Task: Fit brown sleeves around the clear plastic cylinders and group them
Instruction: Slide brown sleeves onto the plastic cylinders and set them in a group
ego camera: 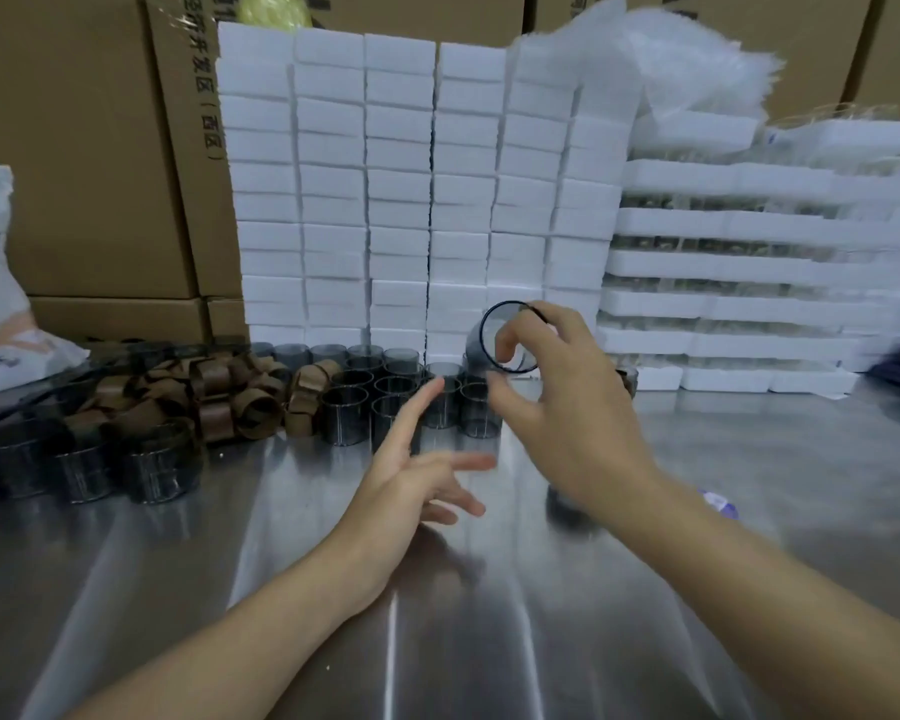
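R hand (552, 407) grips a clear cylinder (507, 339), tilted, above grouped cylinders (385, 392); L hand (411, 470) spread, holding nothing.

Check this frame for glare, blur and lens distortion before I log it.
Head view: streaky glare across the shiny metal table; fingertips of the left hand are motion-blurred; the clear plastic cylinder in the right hand looks fairly sharp; the stacked white foam trays smear and bow toward the right edge.

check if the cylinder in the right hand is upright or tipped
Tipped. The clear cylinder in the right hand shows its round rim facing the camera, above the upright cylinders.
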A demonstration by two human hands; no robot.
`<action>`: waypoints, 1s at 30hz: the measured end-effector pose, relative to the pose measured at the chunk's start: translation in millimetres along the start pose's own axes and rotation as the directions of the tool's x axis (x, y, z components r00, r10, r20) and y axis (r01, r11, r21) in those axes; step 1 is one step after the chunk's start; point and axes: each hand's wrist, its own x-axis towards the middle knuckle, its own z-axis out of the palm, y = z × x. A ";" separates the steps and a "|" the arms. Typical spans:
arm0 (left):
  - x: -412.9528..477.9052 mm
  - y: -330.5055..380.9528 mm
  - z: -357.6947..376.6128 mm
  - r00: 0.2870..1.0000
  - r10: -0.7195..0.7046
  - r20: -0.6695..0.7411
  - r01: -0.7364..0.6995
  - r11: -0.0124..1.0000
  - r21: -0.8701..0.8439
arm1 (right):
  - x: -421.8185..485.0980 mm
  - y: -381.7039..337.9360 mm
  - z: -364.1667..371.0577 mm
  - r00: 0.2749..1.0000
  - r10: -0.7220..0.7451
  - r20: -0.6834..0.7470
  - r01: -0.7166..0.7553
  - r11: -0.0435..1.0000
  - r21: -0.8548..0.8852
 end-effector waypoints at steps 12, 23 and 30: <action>-6.6 -5.0 3.2 0.993 0.018 0.114 -0.004 0.993 -0.120 | -70.4 7.9 19.2 0.988 0.125 0.089 -0.148 0.933 0.328; -1.7 -11.2 -1.7 0.990 -0.012 0.138 0.032 0.990 -0.139 | -70.1 22.1 23.8 0.989 0.109 0.095 -0.134 0.940 0.315; -3.7 -8.7 -0.1 0.994 -0.018 0.108 0.029 0.995 -0.101 | -70.4 26.1 22.2 0.993 0.078 0.090 -0.102 0.946 0.306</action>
